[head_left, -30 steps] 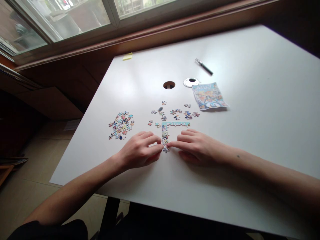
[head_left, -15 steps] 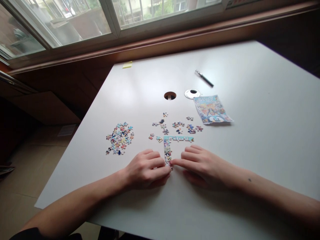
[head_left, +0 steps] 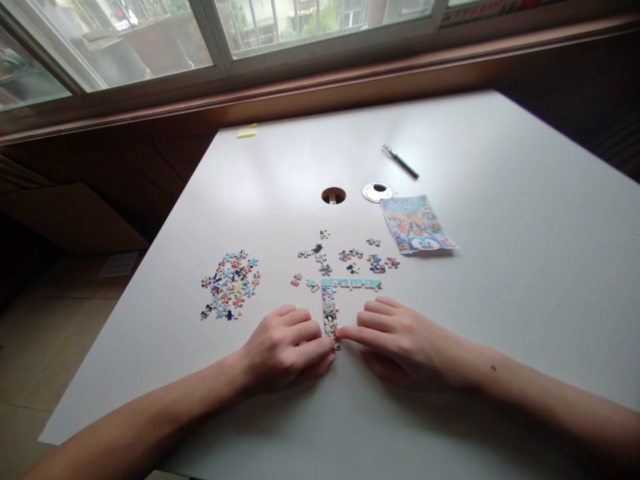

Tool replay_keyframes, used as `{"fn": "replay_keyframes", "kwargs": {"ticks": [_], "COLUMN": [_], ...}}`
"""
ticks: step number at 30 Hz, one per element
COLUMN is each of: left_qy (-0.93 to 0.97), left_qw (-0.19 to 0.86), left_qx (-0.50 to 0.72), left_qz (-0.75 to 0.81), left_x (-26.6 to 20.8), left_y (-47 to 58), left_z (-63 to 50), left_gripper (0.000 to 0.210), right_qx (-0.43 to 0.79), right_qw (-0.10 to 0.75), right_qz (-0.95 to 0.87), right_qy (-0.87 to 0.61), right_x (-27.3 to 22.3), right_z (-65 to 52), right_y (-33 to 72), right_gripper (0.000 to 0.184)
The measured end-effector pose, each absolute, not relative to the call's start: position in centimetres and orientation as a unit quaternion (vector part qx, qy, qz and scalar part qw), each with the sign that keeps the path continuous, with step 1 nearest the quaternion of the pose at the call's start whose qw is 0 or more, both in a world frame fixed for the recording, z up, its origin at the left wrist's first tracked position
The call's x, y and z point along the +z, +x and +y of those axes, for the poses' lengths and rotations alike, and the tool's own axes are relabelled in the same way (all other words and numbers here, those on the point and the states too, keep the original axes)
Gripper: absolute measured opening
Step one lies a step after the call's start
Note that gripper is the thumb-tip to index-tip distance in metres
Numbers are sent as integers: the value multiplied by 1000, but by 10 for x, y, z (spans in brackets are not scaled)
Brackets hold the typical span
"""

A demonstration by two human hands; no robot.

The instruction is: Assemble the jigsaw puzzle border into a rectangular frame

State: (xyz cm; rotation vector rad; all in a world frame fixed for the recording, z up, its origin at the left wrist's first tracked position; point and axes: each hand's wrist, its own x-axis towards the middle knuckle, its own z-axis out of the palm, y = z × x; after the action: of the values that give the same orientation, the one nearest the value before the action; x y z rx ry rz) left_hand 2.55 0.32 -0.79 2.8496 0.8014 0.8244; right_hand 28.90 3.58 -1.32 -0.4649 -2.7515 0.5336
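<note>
Our puzzle corner lay on the table. Our right hand touched it with one finger, not gripping, perhaps for steadiness; whether our left hand, at its lower end, pinched it, we could not tell. Loose pieces lay near, probably for reach.

Daylight enters through window at top; scene outside pale, hazy. White tabletop brightest toward far end, with soft glare, greyer near viewer. Diffuse shadows under left hand and right hand, spreading toward viewer. Wall below window and floor at left dim. Wide-angle lens stretches outer edges. Puzzle pieces small, soft; printed detail perhaps slightly blurred.
</note>
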Motion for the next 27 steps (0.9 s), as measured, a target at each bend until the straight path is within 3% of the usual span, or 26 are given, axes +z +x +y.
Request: {"fn": "replay_keyframes", "kwargs": {"ticks": [27], "left_qy": [925], "left_qw": [45], "left_qx": [262], "left_qz": [273], "left_x": [-14], "left_y": [23], "left_z": [3], "left_gripper": [15], "right_qx": [180], "right_qw": [139], "right_qz": [-959], "right_qy": [-167], "right_x": [-10], "right_z": [35], "right_y": [290], "right_gripper": [42]}}
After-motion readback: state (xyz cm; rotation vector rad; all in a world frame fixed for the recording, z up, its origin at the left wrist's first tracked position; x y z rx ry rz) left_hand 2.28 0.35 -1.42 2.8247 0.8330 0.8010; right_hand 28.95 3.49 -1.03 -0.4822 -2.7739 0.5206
